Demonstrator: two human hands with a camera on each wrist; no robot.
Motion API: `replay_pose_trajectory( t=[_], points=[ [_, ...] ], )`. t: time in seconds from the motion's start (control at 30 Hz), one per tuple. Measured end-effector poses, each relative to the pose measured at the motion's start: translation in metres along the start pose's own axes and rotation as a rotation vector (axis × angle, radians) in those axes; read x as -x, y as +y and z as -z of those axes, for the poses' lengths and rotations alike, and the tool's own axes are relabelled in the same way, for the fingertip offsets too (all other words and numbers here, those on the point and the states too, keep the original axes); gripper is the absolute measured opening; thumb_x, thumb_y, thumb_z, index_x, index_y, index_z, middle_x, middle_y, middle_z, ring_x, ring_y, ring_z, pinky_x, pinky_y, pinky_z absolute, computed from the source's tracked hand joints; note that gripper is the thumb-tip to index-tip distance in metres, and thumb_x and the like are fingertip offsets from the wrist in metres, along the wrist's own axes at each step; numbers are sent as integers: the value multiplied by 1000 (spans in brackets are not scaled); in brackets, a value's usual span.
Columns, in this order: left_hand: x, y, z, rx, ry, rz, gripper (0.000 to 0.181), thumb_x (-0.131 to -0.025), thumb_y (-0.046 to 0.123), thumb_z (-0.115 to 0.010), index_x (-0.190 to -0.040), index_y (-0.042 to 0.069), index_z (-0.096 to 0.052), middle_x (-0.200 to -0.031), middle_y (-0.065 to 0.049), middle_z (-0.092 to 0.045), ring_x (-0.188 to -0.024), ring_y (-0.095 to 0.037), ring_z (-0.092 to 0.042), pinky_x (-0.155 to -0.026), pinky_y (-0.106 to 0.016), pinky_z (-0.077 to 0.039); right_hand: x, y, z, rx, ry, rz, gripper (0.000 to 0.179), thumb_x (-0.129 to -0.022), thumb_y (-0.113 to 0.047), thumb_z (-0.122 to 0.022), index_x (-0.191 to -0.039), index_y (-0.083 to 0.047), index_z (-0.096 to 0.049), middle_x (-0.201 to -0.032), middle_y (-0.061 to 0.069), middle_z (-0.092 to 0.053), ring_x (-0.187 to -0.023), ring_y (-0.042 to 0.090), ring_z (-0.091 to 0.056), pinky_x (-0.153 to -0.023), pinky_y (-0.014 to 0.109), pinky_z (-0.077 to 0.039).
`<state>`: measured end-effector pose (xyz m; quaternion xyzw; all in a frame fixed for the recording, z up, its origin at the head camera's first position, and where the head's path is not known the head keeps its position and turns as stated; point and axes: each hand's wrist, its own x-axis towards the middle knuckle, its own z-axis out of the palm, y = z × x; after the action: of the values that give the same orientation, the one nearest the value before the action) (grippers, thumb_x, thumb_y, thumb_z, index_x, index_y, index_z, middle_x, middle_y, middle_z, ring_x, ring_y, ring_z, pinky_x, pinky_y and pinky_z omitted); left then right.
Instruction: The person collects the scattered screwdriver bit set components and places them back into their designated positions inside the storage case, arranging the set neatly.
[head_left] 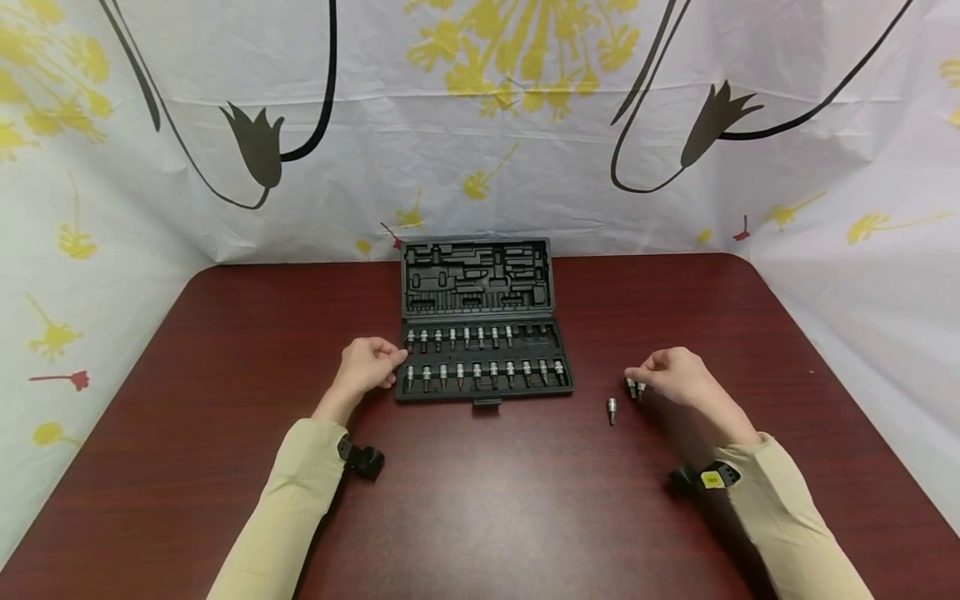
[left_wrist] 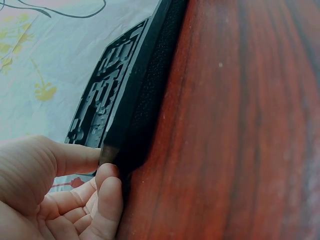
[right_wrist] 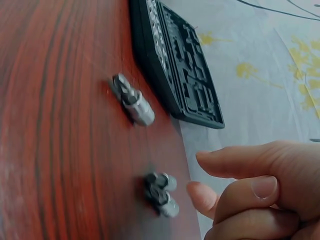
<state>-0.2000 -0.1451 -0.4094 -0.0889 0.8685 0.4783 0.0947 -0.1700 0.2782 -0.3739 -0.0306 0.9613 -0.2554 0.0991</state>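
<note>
An open black bit socket case (head_left: 450,357) lies on the table, its lower half carrying two rows of silver bit sockets. Slots at the right end of the upper row are bare. My left hand (head_left: 367,365) pinches the case's left edge between thumb and fingers, as the left wrist view shows at the black rim (left_wrist: 112,135). My right hand (head_left: 678,379) is just above two bit sockets (right_wrist: 162,192) lying close together; its thumb and index finger are apart, with nothing between them. Another bit socket (head_left: 612,410) lies nearer the case.
The case's lid (head_left: 477,275) stands raised at the back, with moulded recesses. A dark red wooden table (head_left: 487,500) carries everything. Behind it hangs a white patterned cloth (head_left: 360,167). Each wrist wears a black camera (head_left: 363,460).
</note>
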Motion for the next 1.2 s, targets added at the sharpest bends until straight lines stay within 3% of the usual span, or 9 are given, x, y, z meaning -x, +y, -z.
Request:
replay_pose_trajectory(
  t=[0.47, 1.2],
  points=[
    [1, 2, 0, -1, -6, -11, 20, -89, 17, -64, -93, -3, -64, -67, -6, -62, -51, -11, -56, -48, -24, -51, 0, 15, 2, 10, -77, -73, 36, -89, -31, -59, -63, -7, -61, -52, -6, -47, -55, 12, -43, -51, 27, -35],
    [1, 1, 0, -4, 0, 1, 20, -89, 17, -65, -93, -3, -64, -67, -6, -62, -51, -10, -56, -48, -23, -51, -4, 14, -4, 60, 4, -79, 24, -77, -23, -67, -63, -3, -66, -56, -5, -53, -61, 16, -46, -52, 26, -37]
  ],
)
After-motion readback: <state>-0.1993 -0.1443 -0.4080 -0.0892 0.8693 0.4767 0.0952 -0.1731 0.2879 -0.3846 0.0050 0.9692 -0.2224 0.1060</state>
